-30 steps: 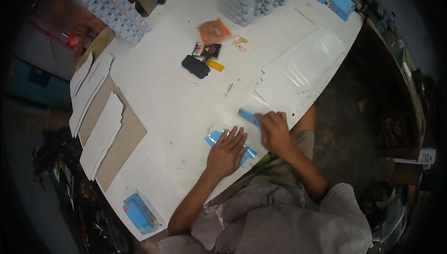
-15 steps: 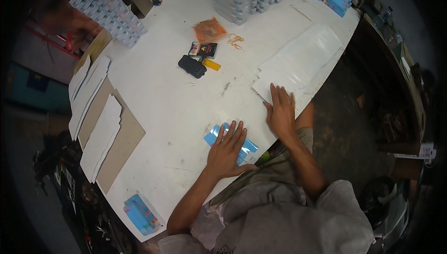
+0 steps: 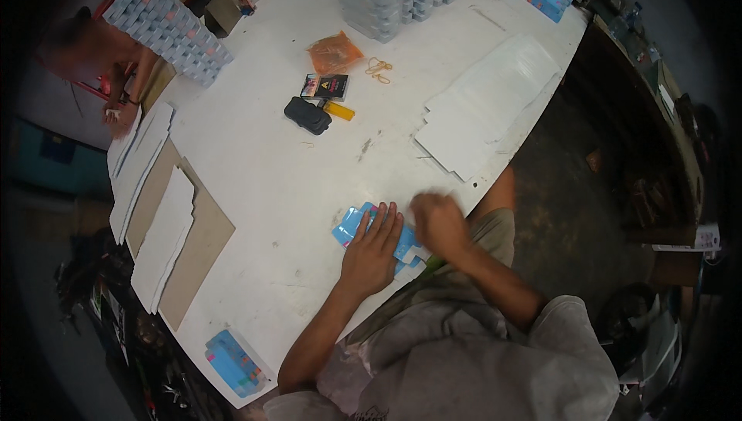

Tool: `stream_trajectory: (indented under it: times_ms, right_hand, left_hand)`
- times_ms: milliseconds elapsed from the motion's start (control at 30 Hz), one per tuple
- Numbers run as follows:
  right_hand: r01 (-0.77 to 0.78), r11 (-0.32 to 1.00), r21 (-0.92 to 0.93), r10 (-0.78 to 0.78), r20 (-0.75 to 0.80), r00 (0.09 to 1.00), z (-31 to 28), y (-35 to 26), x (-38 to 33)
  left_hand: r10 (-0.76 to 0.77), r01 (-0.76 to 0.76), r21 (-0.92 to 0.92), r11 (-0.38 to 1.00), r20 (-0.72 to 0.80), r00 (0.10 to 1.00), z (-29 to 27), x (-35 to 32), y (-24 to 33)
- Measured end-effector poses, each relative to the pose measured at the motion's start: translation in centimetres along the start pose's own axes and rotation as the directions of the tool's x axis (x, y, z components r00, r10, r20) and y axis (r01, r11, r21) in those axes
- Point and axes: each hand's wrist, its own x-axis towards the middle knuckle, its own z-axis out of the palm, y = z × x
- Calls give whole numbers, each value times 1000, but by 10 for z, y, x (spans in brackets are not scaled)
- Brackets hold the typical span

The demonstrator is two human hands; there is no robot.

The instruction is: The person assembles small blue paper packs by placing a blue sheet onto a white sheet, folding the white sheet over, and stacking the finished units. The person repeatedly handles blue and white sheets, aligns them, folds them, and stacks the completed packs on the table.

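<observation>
My left hand (image 3: pixel 369 255) lies flat with fingers stretched over a flat blue printed carton blank (image 3: pixel 349 225) at the table's near edge. The blank's notched right end shows beyond my fingers. Just right of it, above the table edge, my right hand (image 3: pixel 439 224) is curled and smeared by motion. Whether it holds anything does not show. Farther right lies a stack of white notched card blanks (image 3: pixel 487 108).
A dark case (image 3: pixel 308 115), yellow lighter (image 3: pixel 340 111) and orange packet (image 3: pixel 335 54) lie mid-table. Tall stacks of folded pale trays (image 3: pixel 363 4) stand behind. Left are more white blanks (image 3: pixel 166 239), a blue bundle (image 3: pixel 234 362) and a co-worker's hand (image 3: pixel 120 120).
My right hand has left the white blanks and moved left beside the blue carton blank, its fingers now curled. The left hand stays on the blank. The co-worker's hand has reached the white sheets.
</observation>
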Motion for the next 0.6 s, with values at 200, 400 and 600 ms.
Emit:
stream_trajectory:
  times_ms: [200,400,600]
  right_hand:
    - [396,918,-17,-351,-496,794,5,55,34]
    - [443,879,-177,-473,-432,768,14,26,9]
    - [83,996,40,-84,35,996,14,10,-6]
  left_hand:
    - [-19,10,-218,976,-39,999,4,5,-5]
    - [-137,123,-121,985,-109,985,11,1,4]
    - [-36,35,106,994,6,999,0,3,4]
